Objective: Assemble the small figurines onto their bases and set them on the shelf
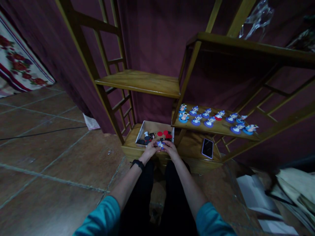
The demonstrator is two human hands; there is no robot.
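Note:
Between my two hands is a small blue-and-white figurine [160,144], held just over the front edge of an open cardboard box [145,126]. My left hand [151,149], with a dark band on its wrist, grips the figurine from the left. From the right, the fingers of my right hand [170,148] close on it too. Inside the box lie red discs [160,133], dark discs [141,142] and several small figure parts. The figurine's lower part is partly covered by my fingers.
Several figurines on round bases [210,121] stand in rows on the right shelf [226,130]. A phone [207,148] lies on the lower board. Above the box juts another wooden shelf [140,80]. White cardboard [256,191] and a pale bag [297,183] are on the floor at right.

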